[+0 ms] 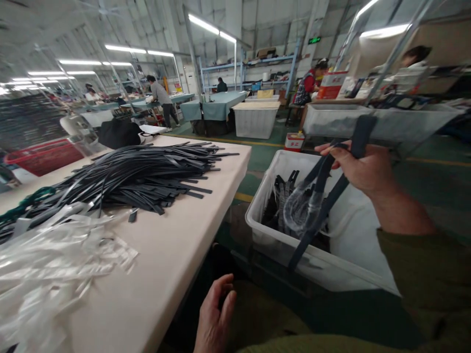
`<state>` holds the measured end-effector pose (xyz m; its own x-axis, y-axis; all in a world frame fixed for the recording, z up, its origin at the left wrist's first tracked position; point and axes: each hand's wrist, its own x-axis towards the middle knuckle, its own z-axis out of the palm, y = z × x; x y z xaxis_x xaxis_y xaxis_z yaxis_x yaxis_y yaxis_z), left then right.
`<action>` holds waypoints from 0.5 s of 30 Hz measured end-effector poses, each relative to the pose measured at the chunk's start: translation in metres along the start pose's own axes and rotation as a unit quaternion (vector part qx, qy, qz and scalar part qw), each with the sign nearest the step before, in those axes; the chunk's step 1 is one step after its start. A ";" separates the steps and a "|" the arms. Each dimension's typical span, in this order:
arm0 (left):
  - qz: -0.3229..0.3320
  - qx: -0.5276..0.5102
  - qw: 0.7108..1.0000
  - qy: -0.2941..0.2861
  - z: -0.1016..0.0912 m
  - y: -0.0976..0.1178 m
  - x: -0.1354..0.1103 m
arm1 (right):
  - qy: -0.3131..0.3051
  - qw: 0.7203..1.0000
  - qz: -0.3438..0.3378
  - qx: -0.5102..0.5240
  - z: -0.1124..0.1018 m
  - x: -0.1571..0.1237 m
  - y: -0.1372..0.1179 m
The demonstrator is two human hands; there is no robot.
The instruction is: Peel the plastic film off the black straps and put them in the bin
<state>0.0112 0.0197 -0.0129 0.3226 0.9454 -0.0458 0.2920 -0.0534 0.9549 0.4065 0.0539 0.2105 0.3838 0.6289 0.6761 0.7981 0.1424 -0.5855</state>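
Observation:
My right hand (362,166) is raised over a white plastic bin (353,267) and grips a dark strap (324,203) whose looped middle is wrapped in clear plastic. The strap's ends hang down toward the bin. Inside the bin lie several more dark straps (281,201). My left hand (215,318) rests low near my lap beside the table edge, fingers loosely curled with nothing in them. A big heap of dark straps (136,179) lies on the cream table (165,260) to my left.
Clear plastic bags (51,255) are piled on the table's near left. A red basket (44,154) stands behind it. Other white bins (255,120), tables and several workers fill the hall beyond, across a green floor.

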 end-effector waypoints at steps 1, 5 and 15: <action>-0.006 -0.002 1.000 0.000 0.000 -0.002 0.000 | -0.023 1.000 0.003 -0.017 0.000 0.012 0.012; -0.017 -0.006 1.000 -0.005 0.000 -0.012 0.002 | -0.107 0.990 0.063 -0.074 0.026 0.020 0.070; -0.032 0.016 0.999 -0.022 -0.005 -0.041 0.003 | -0.238 0.928 0.200 -0.203 0.101 -0.118 0.168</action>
<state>-0.0040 0.0262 -0.0504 0.3416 0.9322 -0.1199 0.3410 -0.0041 0.9401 0.4488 0.0812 -0.0128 0.5159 0.8496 0.1095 0.7821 -0.4150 -0.4650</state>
